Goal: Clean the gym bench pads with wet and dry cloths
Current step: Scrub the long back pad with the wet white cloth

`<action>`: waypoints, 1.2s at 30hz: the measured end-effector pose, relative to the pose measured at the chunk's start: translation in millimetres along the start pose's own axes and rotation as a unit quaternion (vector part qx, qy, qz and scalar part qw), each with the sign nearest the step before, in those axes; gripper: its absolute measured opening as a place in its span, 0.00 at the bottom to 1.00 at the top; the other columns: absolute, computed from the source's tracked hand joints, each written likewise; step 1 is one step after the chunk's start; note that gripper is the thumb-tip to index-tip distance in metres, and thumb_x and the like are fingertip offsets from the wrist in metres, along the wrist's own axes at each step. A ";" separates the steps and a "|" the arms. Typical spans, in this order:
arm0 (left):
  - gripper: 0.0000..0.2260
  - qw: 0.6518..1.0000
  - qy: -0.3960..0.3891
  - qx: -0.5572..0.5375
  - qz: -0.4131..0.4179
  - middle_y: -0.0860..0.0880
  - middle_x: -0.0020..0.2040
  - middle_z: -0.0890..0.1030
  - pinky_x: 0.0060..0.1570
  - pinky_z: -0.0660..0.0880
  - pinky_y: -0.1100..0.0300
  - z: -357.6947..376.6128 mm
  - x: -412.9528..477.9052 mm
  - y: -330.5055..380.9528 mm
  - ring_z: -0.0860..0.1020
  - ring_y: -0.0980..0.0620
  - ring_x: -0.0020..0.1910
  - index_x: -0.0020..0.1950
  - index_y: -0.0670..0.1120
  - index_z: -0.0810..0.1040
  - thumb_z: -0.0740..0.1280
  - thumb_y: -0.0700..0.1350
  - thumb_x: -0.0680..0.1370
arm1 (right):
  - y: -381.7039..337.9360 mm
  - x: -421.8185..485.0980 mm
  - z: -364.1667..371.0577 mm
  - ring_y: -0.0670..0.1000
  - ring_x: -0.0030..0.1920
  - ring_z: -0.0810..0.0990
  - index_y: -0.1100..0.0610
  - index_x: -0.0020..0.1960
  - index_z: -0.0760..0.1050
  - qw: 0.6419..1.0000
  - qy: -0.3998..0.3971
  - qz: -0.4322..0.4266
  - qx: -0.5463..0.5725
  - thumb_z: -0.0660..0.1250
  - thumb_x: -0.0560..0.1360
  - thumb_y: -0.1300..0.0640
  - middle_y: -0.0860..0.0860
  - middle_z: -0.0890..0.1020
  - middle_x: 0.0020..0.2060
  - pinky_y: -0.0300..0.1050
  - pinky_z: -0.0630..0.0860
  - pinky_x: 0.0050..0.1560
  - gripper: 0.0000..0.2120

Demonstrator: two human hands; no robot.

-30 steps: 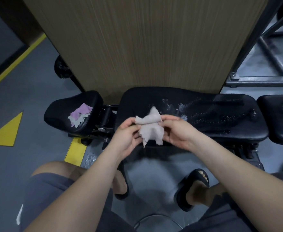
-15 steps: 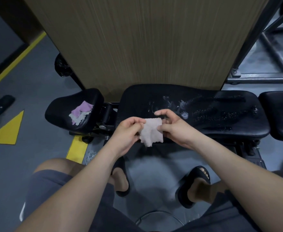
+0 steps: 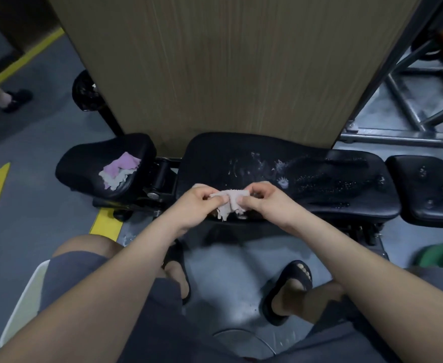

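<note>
Fingers (image 3: 208, 197) of our left hand (image 3: 194, 205) and right hand (image 3: 269, 203) curled tight, pinching a crumpled beige cloth (image 3: 230, 205) between them | cloth frayed, held over the near edge of the glossy black bench pad (image 3: 320, 179) | pad beaded with droplets | pink-and-white cloths (image 3: 119, 170) on the small seat pad (image 3: 84, 169)

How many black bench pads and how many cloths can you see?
Black bench pads: 3 (left pad, middle pad, right pad)
Cloths: 2 (beige cloth pinched by left hand and right hand; pink-and-white bundle on left pad, possibly layered pieces)
Total: 5
</note>
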State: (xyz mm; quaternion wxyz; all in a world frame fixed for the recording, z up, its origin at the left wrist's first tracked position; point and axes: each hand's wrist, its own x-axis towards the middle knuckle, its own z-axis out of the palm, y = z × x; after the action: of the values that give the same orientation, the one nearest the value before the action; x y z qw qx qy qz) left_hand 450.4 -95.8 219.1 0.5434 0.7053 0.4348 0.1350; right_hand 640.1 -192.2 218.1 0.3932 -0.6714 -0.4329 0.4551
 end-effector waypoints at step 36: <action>0.19 0.892 0.248 0.365 0.096 0.46 0.73 0.73 0.76 0.60 0.42 1.2 132.3 -138.8 0.66 0.44 0.75 0.71 0.49 0.75 0.58 0.47 0.81 | 107.0 55.7 70.8 0.58 0.67 0.75 0.61 0.70 0.76 0.882 0.131 -0.135 -0.432 0.63 0.65 0.79 0.55 0.80 0.65 0.46 0.75 0.68 0.35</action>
State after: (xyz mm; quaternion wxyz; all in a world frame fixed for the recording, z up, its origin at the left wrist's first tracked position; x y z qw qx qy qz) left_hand 463.9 8.3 58.6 0.1069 0.8360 0.5040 0.1888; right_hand 608.4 -164.2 84.8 0.1746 -0.7633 -0.6176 0.0735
